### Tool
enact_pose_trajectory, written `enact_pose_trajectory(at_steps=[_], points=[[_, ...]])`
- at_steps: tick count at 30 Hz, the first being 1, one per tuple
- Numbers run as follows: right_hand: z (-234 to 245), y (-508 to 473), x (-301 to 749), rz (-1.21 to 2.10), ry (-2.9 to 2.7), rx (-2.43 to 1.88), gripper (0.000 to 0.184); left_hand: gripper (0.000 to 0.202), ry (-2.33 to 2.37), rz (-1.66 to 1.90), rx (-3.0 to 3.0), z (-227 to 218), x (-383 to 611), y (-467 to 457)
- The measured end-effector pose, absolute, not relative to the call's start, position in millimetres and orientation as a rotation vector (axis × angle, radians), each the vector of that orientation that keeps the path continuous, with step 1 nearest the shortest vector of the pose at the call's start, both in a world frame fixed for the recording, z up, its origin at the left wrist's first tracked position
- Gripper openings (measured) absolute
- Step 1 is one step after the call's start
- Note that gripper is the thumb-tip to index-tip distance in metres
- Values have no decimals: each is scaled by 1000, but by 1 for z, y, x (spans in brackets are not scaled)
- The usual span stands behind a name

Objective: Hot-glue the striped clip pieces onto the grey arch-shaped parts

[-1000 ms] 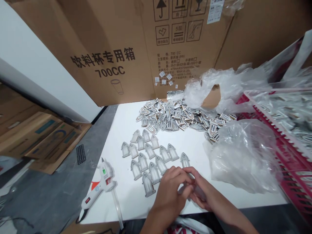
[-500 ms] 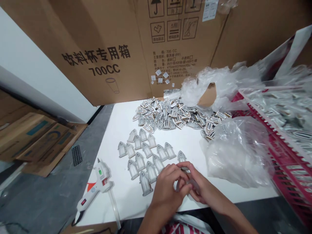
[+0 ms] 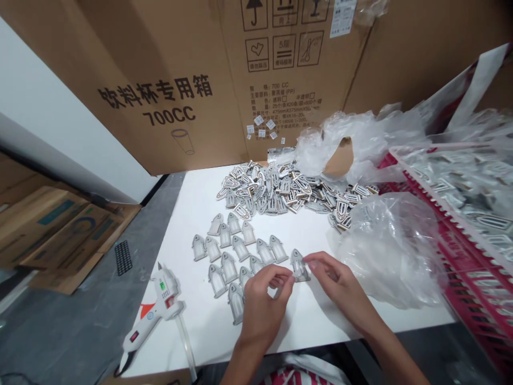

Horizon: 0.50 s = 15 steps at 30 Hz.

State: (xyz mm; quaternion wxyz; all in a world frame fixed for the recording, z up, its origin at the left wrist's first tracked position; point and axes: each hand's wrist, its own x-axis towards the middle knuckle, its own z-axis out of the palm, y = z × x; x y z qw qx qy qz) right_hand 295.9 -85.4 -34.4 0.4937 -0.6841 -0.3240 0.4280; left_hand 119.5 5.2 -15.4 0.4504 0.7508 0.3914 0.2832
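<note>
Grey, arch-shaped window-like pieces (image 3: 241,248) lie in loose rows on the white table. One separate arched piece (image 3: 297,264) lies between my two hands. My left hand (image 3: 262,302) is closed, thumb and index fingertip pinched together at the lower left edge of that piece; anything in the pinch is too small to make out. My right hand (image 3: 334,278) is at the piece's right side, fingers curled and the fingertips close together. What its fingertips hold, if anything, I cannot make out.
A heap of similar pieces (image 3: 276,187) lies at the back. A white glue gun (image 3: 160,305) rests at the left edge. Plastic bags (image 3: 388,246) and a pink basket (image 3: 433,214) of bagged pieces are on the right. A large cardboard box (image 3: 160,48) stands behind.
My hands were together over a greyish thing in front of me. They have now moved apart, the right one up and to the right, uncovering the separate arched piece.
</note>
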Motion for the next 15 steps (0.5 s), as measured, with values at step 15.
enact_pose_trajectory(at_steps=[15], points=[[-58,-104,297,160,-1514,-1968,32,18,677,608,2681,-44,122,0]])
